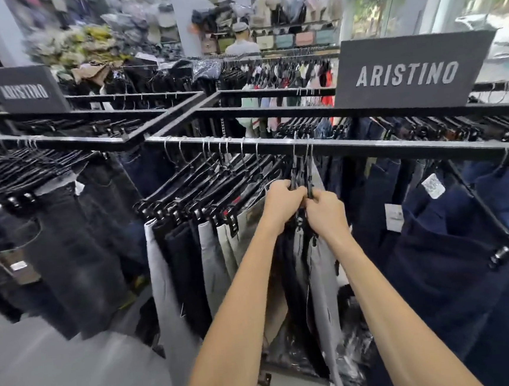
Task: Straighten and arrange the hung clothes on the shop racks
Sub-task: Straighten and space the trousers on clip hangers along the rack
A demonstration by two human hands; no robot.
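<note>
A shop worker's left hand (pixel 283 204) and right hand (pixel 326 214), fingers curled, grip a bunch of black clip hangers (pixel 308 175) just below the rack rail (pixel 366 147), near its middle. Grey and dark trousers (pixel 318 267) hang limp from the clips. The soft cloth would likely sway and could slip if tugged, so the stiff hanger bars look the surer hold. Neighbouring trousers (pixel 188 260) slant at left, and dark jeans (pixel 435 238) hang at right below an ARISTINO sign (pixel 406 75).
</note>
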